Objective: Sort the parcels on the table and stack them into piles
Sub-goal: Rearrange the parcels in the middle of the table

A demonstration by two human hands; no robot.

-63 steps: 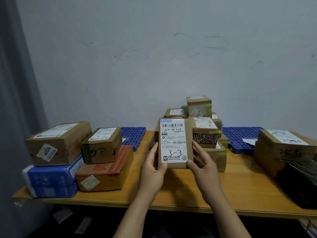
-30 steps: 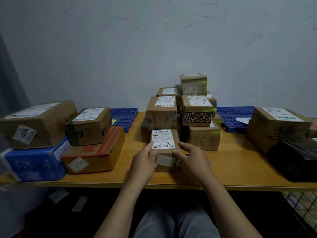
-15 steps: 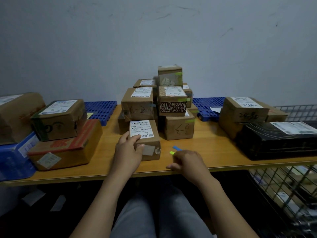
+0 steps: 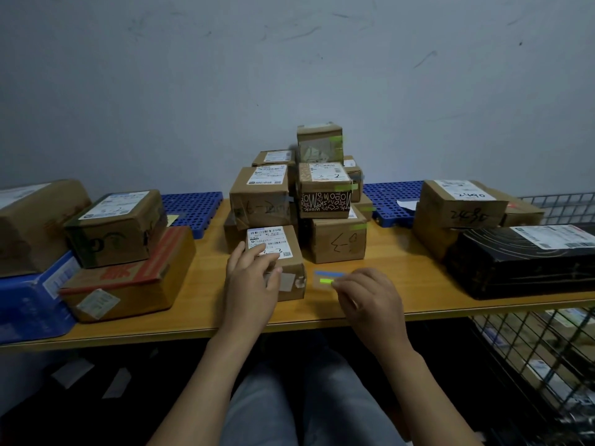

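A small brown parcel (image 4: 283, 252) with a white label marked 3-3 lies on the wooden table (image 4: 206, 317), in front of the middle pile of small boxes (image 4: 325, 194). My left hand (image 4: 254, 281) holds its near left corner, fingers on the label and thumb on the front face. To the right of the parcel, my right hand (image 4: 367, 294) has curled fingers that pinch a small, blurred piece of tape with blue and green marks (image 4: 328, 277), just above the tabletop.
At the left stand a labelled box (image 4: 116, 226) on a red-taped box (image 4: 135, 278), a blue parcel (image 4: 29, 300) and a large brown box (image 4: 35, 220). On the right are a brown box (image 4: 457, 210) and a black parcel (image 4: 521, 262). A wire basket (image 4: 531, 349) stands below.
The 3-3 parcel was held up in both hands, then set down before the middle pile. My right hand let go and moved right to the tape piece; the view turned right.
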